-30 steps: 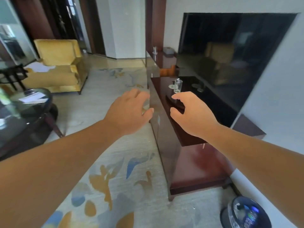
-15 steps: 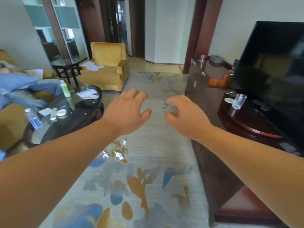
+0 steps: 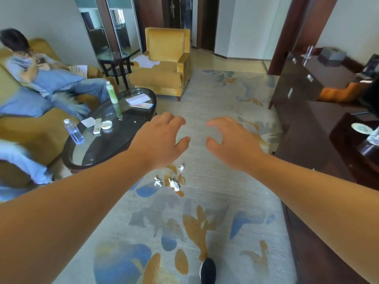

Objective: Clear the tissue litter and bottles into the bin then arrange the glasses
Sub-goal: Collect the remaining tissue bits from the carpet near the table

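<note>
Rug (image 3: 215, 191): patterned; the litter lies on it mid-floor.
Cabinet (image 3: 307, 128): dark, along the right wall; a glass (image 3: 374, 136) stands on its near end, partly cut off by the frame edge.
Table (image 3: 114, 140): oval glass top, left of the hands.
Hands: the left hand (image 3: 162, 140) and right hand (image 3: 235, 142) reach out over the rug with fingers spread and loosely curved, holding nothing.
Bottles: the clear bottle (image 3: 74, 131) is at the table's near-left edge and the green bottle (image 3: 112, 92) at its far side, both upright. They are likely light, smooth plastic, best gripped round the middle.
Tissues (image 3: 174, 184): three crumpled wads lie close together on the rug, below the left hand. They are probably soft and almost weightless, so pinch from above or gather them in one scoop.
Bin: not in view.
</note>
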